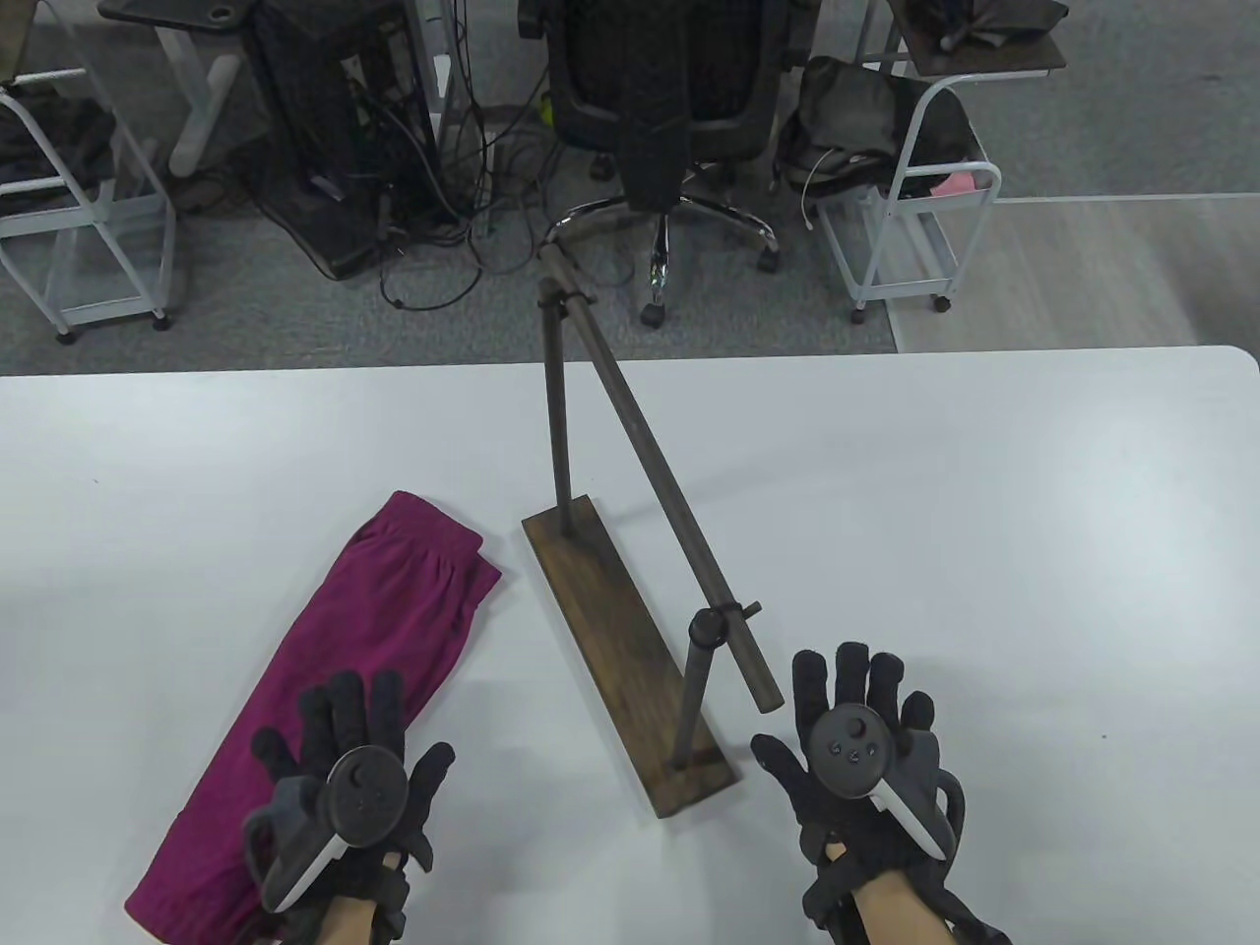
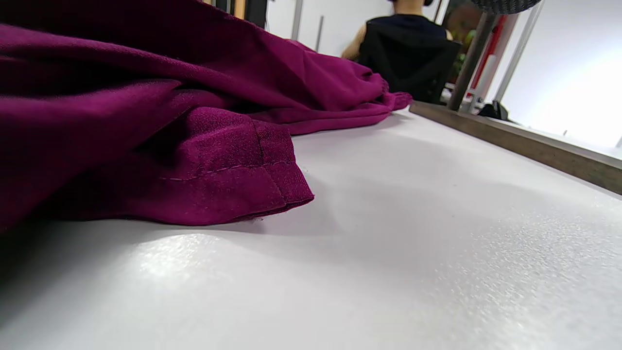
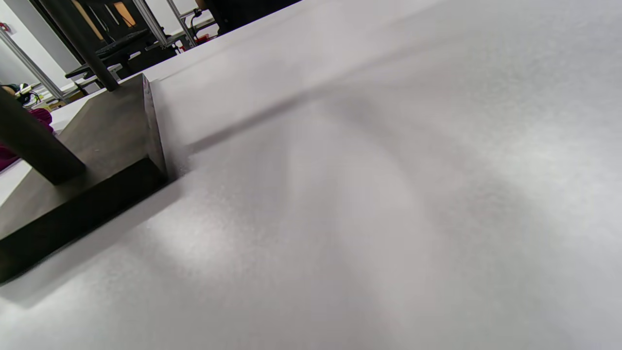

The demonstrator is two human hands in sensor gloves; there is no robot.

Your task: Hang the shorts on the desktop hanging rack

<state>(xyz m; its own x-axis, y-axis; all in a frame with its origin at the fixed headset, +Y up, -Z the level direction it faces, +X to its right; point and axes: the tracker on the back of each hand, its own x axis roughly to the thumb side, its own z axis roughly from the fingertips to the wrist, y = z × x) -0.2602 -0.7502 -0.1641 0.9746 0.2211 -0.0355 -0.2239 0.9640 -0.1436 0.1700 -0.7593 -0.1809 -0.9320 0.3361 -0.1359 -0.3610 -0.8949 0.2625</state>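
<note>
Left hand (image 1: 345, 758) flat on shorts (image 1: 335, 679), right hand (image 1: 866, 748) spread wide on counter (image 1: 984, 512); neither grips. Risk: folded fabric snagging the rack (image 1: 630, 551) at 12 o'clock, tipping it.

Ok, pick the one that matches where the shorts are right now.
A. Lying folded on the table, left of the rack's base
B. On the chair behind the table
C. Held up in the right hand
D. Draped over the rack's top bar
A: the magenta shorts lie flat on the table left of the rack, whose bar is bare; the left hand rests over them.
</note>
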